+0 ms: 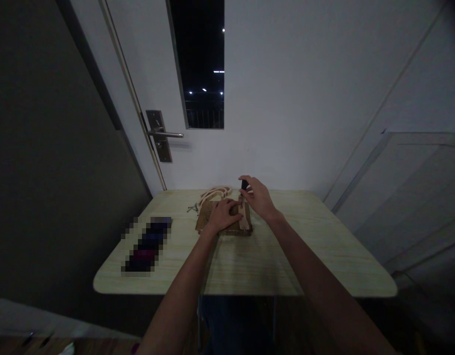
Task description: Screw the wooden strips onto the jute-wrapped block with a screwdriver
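Note:
A flat brown wooden piece with a pale strip on its right side lies near the far middle of the light wooden table. My left hand rests on top of it, fingers curled and pressing it down. My right hand is closed round a small screwdriver with a black handle, held upright, its tip on the wooden piece. Pale curved wooden parts lie just behind the piece. A few small screws lie to its left.
A blurred dark rectangular object lies on the table's left part. Behind the table stands a white door with a metal lever handle and a narrow dark window. A white wall and panel rise at the right.

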Demonstrator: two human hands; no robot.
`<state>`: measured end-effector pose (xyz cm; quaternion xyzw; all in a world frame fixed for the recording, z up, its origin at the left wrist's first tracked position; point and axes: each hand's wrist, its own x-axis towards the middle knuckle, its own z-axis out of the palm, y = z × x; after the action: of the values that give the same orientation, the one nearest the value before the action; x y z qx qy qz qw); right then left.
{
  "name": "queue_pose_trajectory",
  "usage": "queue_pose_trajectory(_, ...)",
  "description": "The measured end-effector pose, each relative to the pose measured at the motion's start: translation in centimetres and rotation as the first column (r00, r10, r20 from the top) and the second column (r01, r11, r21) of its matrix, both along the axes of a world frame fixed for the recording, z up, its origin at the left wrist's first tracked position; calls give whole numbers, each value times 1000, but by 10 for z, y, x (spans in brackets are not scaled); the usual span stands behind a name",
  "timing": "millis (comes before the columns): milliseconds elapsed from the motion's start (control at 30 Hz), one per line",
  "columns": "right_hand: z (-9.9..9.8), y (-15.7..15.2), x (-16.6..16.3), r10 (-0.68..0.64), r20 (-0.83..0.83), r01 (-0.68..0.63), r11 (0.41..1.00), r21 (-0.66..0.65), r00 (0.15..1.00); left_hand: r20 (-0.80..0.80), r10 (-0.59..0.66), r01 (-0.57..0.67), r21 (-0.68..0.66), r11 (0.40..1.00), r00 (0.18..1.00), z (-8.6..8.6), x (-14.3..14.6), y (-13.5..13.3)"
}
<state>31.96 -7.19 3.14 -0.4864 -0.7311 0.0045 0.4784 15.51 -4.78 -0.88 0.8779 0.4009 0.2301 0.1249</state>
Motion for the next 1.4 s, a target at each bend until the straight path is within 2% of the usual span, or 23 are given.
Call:
queue_pose_trajectory(233,-6,1,2,40,-45,-38,999,33,998,-6,-3,3,4,1000,1000,-1,0,1)
queue_pose_trajectory(367,-5,2,2,17,-46,-15,999,41,999,-14,-2,2,-16,1000,1000,1,0,0)
queue_pose_trajectory(633,-5,3,2,0,6,0,999,32,1000,-2,-18,18,4,1000,1000,-2,0,2)
queue_pose_trajectory(1000,-5,2,2,30,28,-32,998,55,999,-9,2,-2,-17,1000,1000,3,0,-2)
queue_pose_trajectory(1300,0,6,1,61,40,-62,998,22,997,-26,9,-10,-35,999,1000,3,-1,-3)
queue_pose_trajectory(1400,0,6,1,28,53,-29,999,15,998,-32,9,-10,-21,1000,999,4,-1,-3)
